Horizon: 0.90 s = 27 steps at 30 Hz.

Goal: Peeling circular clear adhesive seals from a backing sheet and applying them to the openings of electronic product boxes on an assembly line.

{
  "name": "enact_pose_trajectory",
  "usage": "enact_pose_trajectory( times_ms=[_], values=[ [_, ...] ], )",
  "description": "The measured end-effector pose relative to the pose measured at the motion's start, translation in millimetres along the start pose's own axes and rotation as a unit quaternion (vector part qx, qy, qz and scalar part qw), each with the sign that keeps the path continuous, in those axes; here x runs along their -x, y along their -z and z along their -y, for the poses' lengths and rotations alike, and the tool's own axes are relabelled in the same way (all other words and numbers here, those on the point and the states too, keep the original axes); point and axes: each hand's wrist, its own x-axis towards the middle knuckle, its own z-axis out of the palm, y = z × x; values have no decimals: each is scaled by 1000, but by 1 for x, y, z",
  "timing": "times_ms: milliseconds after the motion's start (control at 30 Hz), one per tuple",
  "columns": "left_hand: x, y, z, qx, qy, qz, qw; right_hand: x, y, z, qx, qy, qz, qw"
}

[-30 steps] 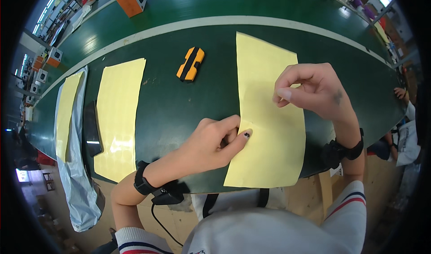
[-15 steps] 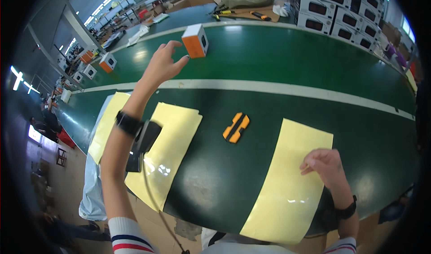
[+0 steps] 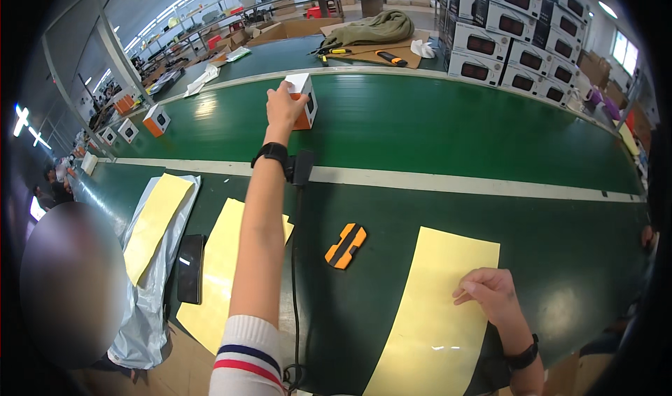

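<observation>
My left hand (image 3: pixel 283 108) reaches out over the green conveyor belt, its fingers closed around a small white-and-orange carton (image 3: pixel 302 86) that stands upright there. The hand covers much of the carton's orange side. At the right, my right hand (image 3: pixel 488 294) hovers over a yellow sheet (image 3: pixel 427 319) with a glossy surface. Its thumb and fingers are pinched together; whatever they hold, if anything, is too small to make out. Between my arms an orange-and-black cutter-like tool (image 3: pixel 346 246) lies on the dark green table.
More yellow sheets (image 3: pixel 215 287) and a black phone (image 3: pixel 190 269) lie left of my forearm, beside a grey plastic bag (image 3: pixel 143 326). Several cartons (image 3: pixel 157 119) stand on the belt at far left. Stacked boxes (image 3: pixel 483 43) rise behind the belt at right. A cable hangs from my left wrist.
My left hand has moved forward and closed on the carton; before, it was open beside it. The view has shifted. My right hand stays pinched over the yellow sheet.
</observation>
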Motion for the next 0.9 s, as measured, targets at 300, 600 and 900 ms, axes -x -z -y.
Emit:
enact_pose_trajectory(
  times_ms=[300,600,900],
  values=[
    [135,126,-76,240,-244,140,929,1,14,14,-30,114,-86,989],
    [315,228,-121,362,-412,372,749,18,8,29,-20,218,-67,973],
    [346,218,-117,341,-444,375,739,39,-30,25,18,294,93,951]
  ],
)
